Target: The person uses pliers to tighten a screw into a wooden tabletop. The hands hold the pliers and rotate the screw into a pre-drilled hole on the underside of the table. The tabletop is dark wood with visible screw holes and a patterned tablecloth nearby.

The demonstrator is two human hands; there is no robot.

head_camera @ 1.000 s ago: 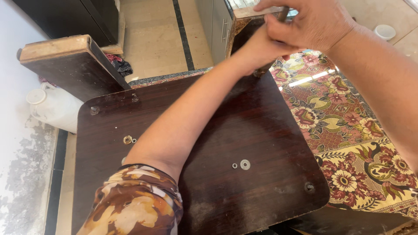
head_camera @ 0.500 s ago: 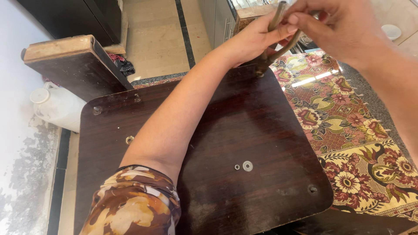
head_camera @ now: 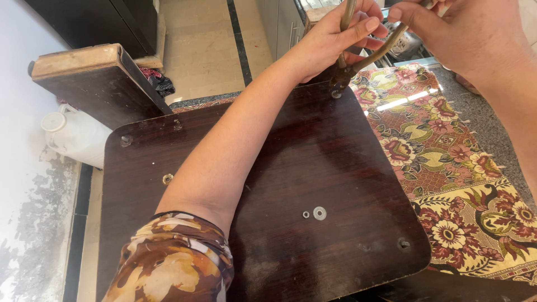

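At the top of the frame we clamp left hand and right hand fingers on the pliers, squeezing squarely over the corner bolt of the dark board.

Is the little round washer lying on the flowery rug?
No, the washer lies on the dark wooden board, beside a small nut.

Left arm: extended forward and up across the view, forearm bare, patterned sleeve at the upper arm. Left hand: fingers curled closed in a grip, thumb laid flat on top. Right arm: enters from the right edge, forearm bare. Right hand: fingers pinched closed, back facing the camera.
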